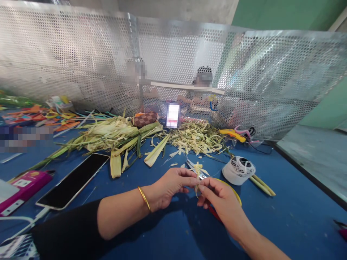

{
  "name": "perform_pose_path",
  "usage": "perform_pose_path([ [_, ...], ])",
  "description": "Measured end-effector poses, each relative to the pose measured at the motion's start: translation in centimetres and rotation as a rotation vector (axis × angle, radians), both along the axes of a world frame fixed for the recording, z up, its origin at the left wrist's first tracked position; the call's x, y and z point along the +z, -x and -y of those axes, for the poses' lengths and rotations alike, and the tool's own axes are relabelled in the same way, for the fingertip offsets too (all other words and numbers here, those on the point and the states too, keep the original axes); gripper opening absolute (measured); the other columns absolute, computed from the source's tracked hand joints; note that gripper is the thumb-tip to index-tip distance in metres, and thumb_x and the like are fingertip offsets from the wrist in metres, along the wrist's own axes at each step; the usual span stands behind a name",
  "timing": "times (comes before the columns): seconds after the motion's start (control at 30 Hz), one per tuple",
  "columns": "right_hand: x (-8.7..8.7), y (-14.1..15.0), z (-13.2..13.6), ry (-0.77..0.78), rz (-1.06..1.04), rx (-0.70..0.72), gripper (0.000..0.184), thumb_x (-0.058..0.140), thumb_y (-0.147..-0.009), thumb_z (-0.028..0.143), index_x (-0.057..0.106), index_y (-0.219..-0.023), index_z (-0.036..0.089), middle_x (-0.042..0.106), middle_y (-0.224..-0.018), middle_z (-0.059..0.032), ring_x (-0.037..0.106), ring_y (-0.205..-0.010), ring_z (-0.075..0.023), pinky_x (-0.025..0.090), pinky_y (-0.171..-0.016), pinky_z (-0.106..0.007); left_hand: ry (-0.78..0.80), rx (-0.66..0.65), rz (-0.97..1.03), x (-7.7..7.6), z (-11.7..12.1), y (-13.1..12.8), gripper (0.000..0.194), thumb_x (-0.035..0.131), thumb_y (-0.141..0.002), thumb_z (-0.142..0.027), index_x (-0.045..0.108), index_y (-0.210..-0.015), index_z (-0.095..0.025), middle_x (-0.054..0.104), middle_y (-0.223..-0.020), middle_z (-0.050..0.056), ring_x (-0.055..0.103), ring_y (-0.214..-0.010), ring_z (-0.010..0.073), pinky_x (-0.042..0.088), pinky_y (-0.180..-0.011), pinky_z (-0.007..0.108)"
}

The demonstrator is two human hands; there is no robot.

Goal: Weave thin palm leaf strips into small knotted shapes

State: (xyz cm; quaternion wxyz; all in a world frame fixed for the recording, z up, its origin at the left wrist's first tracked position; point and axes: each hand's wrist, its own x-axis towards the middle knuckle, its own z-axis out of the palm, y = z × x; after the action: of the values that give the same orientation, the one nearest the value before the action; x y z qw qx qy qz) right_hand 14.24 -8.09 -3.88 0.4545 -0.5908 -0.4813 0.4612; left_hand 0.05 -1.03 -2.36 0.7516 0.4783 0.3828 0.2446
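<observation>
Between my fingertips is a small figure woven from pale leaf strips (198, 169), with a loose strip end hanging below. My left hand (173, 186), with a gold bangle at the wrist, pinches its left side. My right hand (221, 196) pinches it from the right, thumb and fingers pressed together. Under and behind the hands lie scissors (202, 175) with red and yellow handles, partly hidden by my right hand. A spool of white thread (238, 170) stands just right of the scissors, and thin thread trails near the blades.
Leaf scraps (197, 137) and long dried leaves (108, 133) are heaped at the back. A phone (74, 180) on a cable and a magenta power strip (24, 191) lie left. Stalks (262, 185) rest by the spool. A perforated metal screen (168, 54) borders the table; people sit beyond.
</observation>
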Motion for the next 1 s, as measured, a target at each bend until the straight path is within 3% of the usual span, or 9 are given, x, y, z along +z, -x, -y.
perform_pose_path([
  [0.3,0.3,-0.1,0.0,-0.005,-0.01,-0.032,0.032,0.066,-0.067,0.044,0.055,-0.082,0.019,0.057,-0.06,0.004,0.055,-0.049,-0.0109,0.043,-0.048,-0.023,-0.023,0.028,0.032,0.0,0.1,-0.1,0.024,0.074,-0.057,-0.029,0.055,-0.066,-0.016,0.054,-0.066,-0.002,0.052,-0.064,0.0103,0.041,-0.065,0.026],
  [0.47,0.5,-0.2,0.1,-0.033,0.006,-0.045,0.029,0.066,-0.068,0.042,0.059,-0.084,0.019,0.056,-0.058,0.0036,0.054,-0.05,-0.0113,0.043,-0.05,-0.024,-0.104,0.018,0.038,0.1,-0.2,-0.1,0.018,0.071,-0.058,-0.024,0.059,-0.068,-0.015,0.056,-0.068,-0.002,0.05,-0.062,0.0096,0.04,-0.062,0.025],
  [0.7,0.8,-0.2,0.1,-0.02,0.02,-0.043,0.027,0.068,-0.066,0.042,0.063,-0.076,0.018,0.056,-0.058,0.0023,0.053,-0.049,-0.0114,0.045,-0.053,-0.025,-0.007,-0.006,0.042,0.1,-0.3,0.0,0.025,0.073,-0.06,-0.036,0.061,-0.066,-0.015,0.058,-0.064,0.0,0.053,-0.063,0.0111,0.041,-0.066,0.026],
  [1.0,0.6,-0.9,0.4,-0.131,0.117,-0.074,0.036,0.058,-0.076,0.053,0.063,-0.084,0.018,0.06,-0.063,-0.0015,0.055,-0.054,-0.0145,0.045,-0.054,-0.027,-0.247,0.024,-0.01,-0.8,-0.9,-0.2,0.029,0.071,-0.062,-0.041,0.057,-0.06,-0.016,0.055,-0.059,-0.002,0.048,-0.058,0.0097,0.038,-0.06,0.025],
])
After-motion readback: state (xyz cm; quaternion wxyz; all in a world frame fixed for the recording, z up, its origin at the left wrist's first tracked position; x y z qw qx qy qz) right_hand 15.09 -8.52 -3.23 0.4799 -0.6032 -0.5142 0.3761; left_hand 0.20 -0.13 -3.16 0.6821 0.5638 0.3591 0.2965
